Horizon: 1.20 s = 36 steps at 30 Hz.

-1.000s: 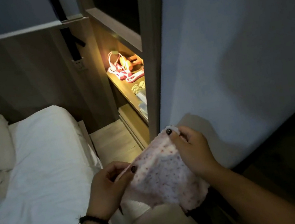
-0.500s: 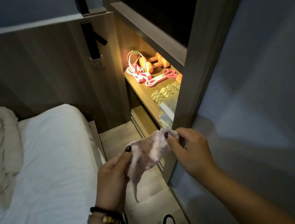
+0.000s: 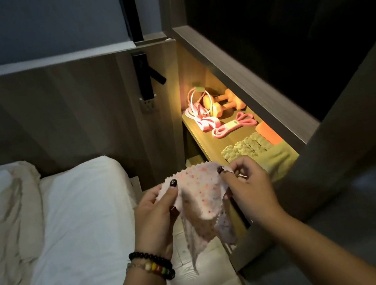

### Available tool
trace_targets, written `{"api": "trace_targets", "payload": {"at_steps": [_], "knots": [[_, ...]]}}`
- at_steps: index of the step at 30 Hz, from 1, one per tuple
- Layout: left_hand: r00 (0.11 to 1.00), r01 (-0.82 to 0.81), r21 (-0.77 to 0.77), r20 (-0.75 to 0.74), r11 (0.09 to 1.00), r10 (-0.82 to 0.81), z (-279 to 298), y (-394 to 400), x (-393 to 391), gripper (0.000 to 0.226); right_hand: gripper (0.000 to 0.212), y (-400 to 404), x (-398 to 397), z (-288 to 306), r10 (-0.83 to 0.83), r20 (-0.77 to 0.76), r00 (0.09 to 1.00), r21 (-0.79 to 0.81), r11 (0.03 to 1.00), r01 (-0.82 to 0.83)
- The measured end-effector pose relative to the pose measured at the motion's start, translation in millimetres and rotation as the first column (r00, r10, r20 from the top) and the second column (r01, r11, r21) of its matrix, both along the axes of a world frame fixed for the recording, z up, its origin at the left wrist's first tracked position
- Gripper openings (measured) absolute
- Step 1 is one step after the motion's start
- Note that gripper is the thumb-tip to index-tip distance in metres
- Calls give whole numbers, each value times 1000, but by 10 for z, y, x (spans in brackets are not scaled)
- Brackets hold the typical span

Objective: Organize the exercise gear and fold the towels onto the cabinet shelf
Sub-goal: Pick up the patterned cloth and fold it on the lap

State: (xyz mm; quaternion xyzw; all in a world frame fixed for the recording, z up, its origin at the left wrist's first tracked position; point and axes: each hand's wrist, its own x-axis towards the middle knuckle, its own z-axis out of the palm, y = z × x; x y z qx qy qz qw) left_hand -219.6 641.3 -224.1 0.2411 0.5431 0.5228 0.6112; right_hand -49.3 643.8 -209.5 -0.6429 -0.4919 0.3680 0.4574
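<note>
Left hand (image 3: 154, 213) and right hand (image 3: 249, 181) each pinched top edge of pink dotted towel (image 3: 201, 195), near lit cabinet shelf (image 3: 208, 136).

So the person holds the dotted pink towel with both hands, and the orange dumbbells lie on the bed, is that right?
Not quite. In the head view both hands, left and right, do hold the dotted pink towel, but the orange dumbbells lie on the lit cabinet shelf, not on the bed.

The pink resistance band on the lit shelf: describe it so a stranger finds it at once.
Look into the lit cabinet shelf right of the bed. Past the green towels, before the orange dumbbells, lies the pink resistance band: a flat loop with a pale label, unlike the striped jump rope beside it.
</note>
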Motion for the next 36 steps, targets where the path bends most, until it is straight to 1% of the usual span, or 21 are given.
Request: {"api": "trace_targets", "payload": {"at_steps": [3,6,8,10,13,16,18,20,22,27,29,32,34,36], "knots": [[992,120,12,-28,993,-120,72,323,-109,14,11,287,-191,75,44,19,999,-2,999,-44],[979,191,48,-79,980,-186,128,628,-185,16,8,553,-382,121,96,28,995,43,994,-97],[975,218,61,-60,974,-214,171,826,-235,18,4,724,-476,118,139,31,990,77,987,-141],[967,254,63,-6,965,-254,189,1013,-271,21,4,882,-519,97,176,61,983,110,977,-182],[948,296,52,102,954,-300,202,1263,-267,25,9,1096,-513,83,184,193,964,196,955,-222],[921,318,50,219,947,-321,199,1503,-215,26,11,1308,-455,78,203,355,913,247,921,-300],[913,325,60,242,944,-330,216,1671,-161,25,16,1448,-395,78,230,453,861,223,906,-359],[909,343,69,227,937,-350,229,1883,-99,27,24,1621,-316,83,259,495,830,184,902,-391],[905,365,81,205,927,-374,237,2083,-52,28,24,1795,-242,73,268,484,833,171,905,-390],[894,420,115,117,900,-433,236,2518,61,29,17,2199,-123,47,200,422,884,183,936,-299],[871,471,139,80,871,-484,226,2665,97,29,22,2339,-83,47,183,389,903,164,951,-263],[853,521,117,-34,845,-521,183,2967,117,21,33,2534,2,49,164,235,958,109,975,-193],[833,550,89,-127,831,-538,143,3221,100,23,39,2677,87,12,92,142,986,81,991,-105],[804,584,79,-196,808,-562,132,3465,47,25,40,2800,152,-58,-38,120,992,80,996,28]]}}
